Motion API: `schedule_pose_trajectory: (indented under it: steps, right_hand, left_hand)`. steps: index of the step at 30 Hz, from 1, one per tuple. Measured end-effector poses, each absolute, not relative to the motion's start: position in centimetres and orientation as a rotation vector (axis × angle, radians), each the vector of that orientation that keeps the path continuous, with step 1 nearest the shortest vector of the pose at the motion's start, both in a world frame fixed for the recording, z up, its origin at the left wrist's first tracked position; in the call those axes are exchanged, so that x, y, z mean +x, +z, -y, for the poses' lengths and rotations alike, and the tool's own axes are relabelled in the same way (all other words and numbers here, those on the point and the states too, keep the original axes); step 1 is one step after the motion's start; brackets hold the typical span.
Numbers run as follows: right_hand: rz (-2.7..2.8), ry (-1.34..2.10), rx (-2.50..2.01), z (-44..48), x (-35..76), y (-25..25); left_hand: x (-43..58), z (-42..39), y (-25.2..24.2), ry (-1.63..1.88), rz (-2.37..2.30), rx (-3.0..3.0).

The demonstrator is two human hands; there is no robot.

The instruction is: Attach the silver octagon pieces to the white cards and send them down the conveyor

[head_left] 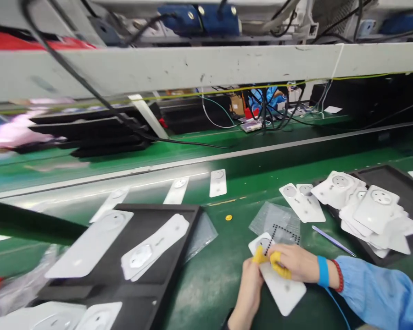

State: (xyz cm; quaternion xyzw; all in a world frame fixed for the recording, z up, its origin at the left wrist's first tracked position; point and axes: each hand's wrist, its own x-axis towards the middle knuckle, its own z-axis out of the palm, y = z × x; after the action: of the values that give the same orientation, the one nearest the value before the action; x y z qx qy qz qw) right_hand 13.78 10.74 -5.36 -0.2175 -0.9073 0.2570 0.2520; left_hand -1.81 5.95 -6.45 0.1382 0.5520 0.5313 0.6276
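My left hand (249,289) and my right hand (292,262) both grip a long white socket plate (285,291) over the green bench mat. Yellow finger cots (278,266) cover some fingertips and hide part of the plate's round end. A black dotted square gasket (286,234) lies on transparent film just beyond my hands, touching or nearly touching the fingers. A blue sleeve, blue wristband and red bead bracelet (337,275) show on my right arm. Loose white plates (302,202) lie close beyond the film.
Black trays at left (158,207) and right (399,183) hold white plates. Several plates stand on the green conveyor (218,183). A small yellow disc (229,217) lies on the mat. A grey beam (192,68) and black cables cross overhead; a co-worker's blue sleeve (265,97) shows beyond.
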Motion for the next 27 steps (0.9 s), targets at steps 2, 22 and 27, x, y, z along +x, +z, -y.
schedule_pose_trajectory:
  steps: [2,22,27]
  right_hand:
    - [2.338,0.816,-0.744,-10.8,14.5,-5.5]
    - [1.962,0.768,-0.757,-6.9,13.1,5.7]
    - [1.971,0.693,-0.712,-6.4,13.3,5.7]
  left_hand:
    - [-3.7,-5.8,-6.2,1.219,-1.311,0.377]
    - [-1.4,0.2,1.7,1.168,-1.375,1.298]
    - [-0.7,0.4,2.4,1.319,-1.466,1.568]
